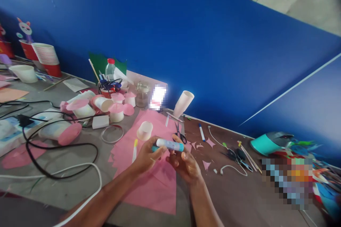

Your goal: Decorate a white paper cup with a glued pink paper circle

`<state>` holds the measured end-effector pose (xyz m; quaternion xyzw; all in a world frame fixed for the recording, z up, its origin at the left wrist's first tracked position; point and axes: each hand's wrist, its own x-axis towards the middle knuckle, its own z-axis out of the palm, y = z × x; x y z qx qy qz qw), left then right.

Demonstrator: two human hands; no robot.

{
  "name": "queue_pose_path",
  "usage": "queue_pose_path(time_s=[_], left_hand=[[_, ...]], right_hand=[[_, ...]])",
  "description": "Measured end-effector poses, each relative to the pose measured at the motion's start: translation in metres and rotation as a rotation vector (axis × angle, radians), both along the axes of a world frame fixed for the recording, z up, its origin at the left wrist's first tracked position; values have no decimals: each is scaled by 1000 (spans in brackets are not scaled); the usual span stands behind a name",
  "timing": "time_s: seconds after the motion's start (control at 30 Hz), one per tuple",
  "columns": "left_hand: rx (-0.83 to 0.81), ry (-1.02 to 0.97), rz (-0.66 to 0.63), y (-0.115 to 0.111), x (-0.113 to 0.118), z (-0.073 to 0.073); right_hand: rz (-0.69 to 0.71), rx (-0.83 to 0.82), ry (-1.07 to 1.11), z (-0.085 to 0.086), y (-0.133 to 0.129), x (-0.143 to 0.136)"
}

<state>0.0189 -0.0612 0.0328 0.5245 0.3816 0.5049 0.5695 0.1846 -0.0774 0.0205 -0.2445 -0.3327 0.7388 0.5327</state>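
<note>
Both hands are together over a stack of pink paper sheets [160,198]. Between them lies a glue stick [169,144], a white tube with a light blue end pointing right. My left hand [147,156] closes on its left part, the thumb below the tube. A small teal piece shows beside the left fingers; I cannot tell what it is. My right hand [188,166] has its fingers curled around the light blue end. Just behind the hands, a white paper cup [145,130] sits on the pink paper. A yellow-capped marker [135,150] lies left of the left hand.
Scissors [181,134] and a blue marker [201,132] lie beyond my right hand. Pink-topped paper cups [116,112] crowd the left, near black cables [29,145] and a power strip [10,142]. A glass jar [142,94] and lit phone [158,97] stand by the blue partition [186,42].
</note>
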Motion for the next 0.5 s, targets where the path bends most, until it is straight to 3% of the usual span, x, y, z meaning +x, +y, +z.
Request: queue_pose_path(time_s=[0.1, 0.2, 0.37, 0.5], left_hand=[[-9, -74, -113, 0, -1, -1], [-2, -111, -164, 4, -5, -1], [56, -53, 60, 14, -17, 2], [255, 302, 172, 16, -20, -1]], right_hand=[[6, -22, 70, -5, -2, -8], [-89, -44, 88, -6, 1, -5], [-350, 23, -20, 0, 9, 17], [-449, 150, -450, -4, 9, 13]])
